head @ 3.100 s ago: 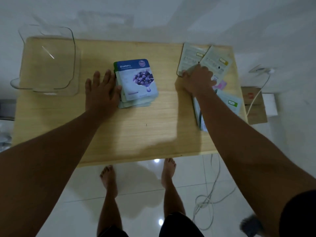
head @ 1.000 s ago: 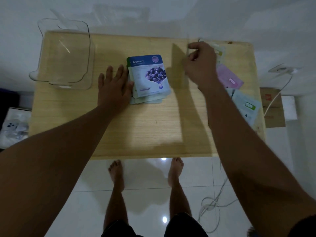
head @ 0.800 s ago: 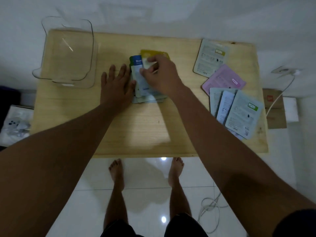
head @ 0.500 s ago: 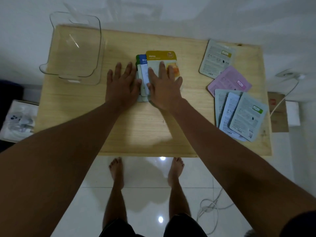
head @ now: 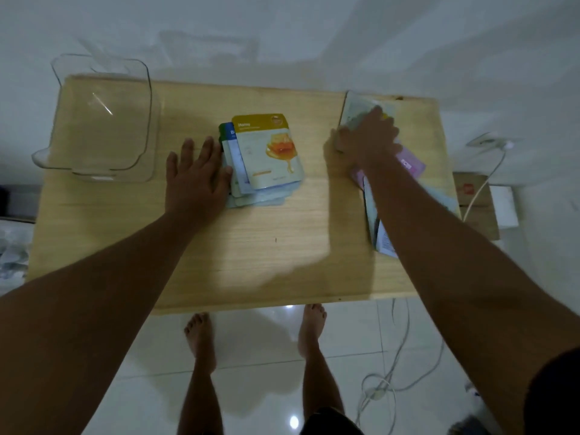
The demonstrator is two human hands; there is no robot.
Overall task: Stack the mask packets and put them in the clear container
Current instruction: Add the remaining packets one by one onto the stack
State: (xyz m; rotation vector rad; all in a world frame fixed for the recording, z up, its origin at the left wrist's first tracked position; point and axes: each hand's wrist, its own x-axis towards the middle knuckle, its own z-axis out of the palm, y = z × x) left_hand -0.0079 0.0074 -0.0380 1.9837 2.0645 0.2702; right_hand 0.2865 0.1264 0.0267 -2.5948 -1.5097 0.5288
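Observation:
A stack of mask packets lies mid-table, topped by a yellow Honey packet with a blue one peeking out on its left. My left hand rests flat on the wooden table, fingers apart, touching the stack's left edge. My right hand is at the far right, thumb and fingers closed on a pale grey packet whose far edge tilts up. A pink packet and several pale ones lie partly hidden under my right forearm. The clear container stands empty at the table's back left corner.
The table stands against a white wall. A cardboard box sits on the floor to the right, and a white cable trails over the glossy tiles. My bare feet stand under the table's near edge.
My right hand left the Honey packet on the stack and moved right to the pale packet at the back right. My left hand stayed beside the stack.

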